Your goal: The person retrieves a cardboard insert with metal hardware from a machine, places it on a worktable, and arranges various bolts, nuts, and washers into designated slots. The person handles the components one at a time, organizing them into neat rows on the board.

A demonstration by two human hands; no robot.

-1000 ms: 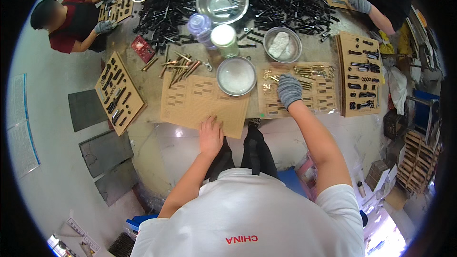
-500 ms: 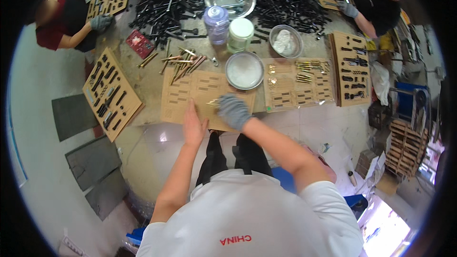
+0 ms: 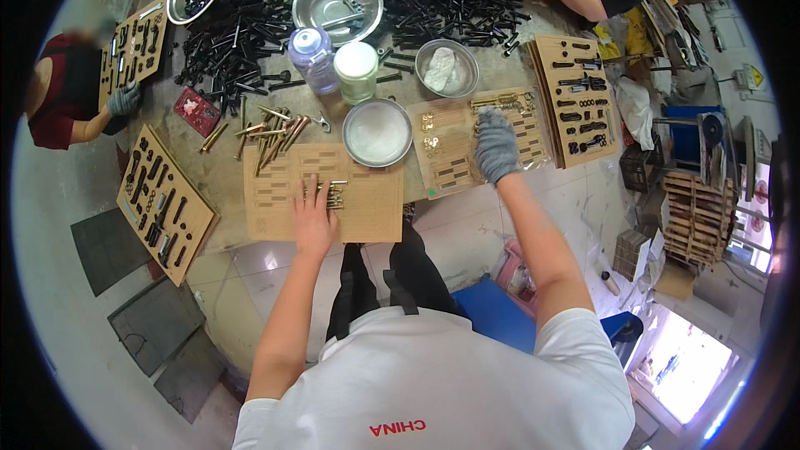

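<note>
My bare left hand [image 3: 313, 218] lies on a brown cardboard panel [image 3: 371, 212] with its fingers stretched out. A small group of brass-coloured bolts [image 3: 335, 195] rests on that panel beside and partly under the fingers. My right hand [image 3: 497, 148], in a grey glove, is over a second panel [image 3: 450, 143] covered with clear plastic. Its fingers are drawn together at a row of golden bolts [image 3: 521, 102]; what sits between the fingertips is hidden. A loose pile of longer golden bolts [image 3: 271, 135] lies across the first panel's far left corner.
A steel bowl of white material [image 3: 377, 133] overlaps the panel. Behind stand a purple bottle [image 3: 313, 58], a green-tinted jar [image 3: 357, 75] and a bowl with a white cloth [image 3: 446, 71]. Black bolts [image 3: 450, 4] heap farther back. Filled boards [image 3: 167, 200] flank me; co-workers sit across.
My right hand has moved right from the near panel to the plastic-covered one. The bolts it held now lie by my left hand, which has settled flat over them. The view has shifted.
</note>
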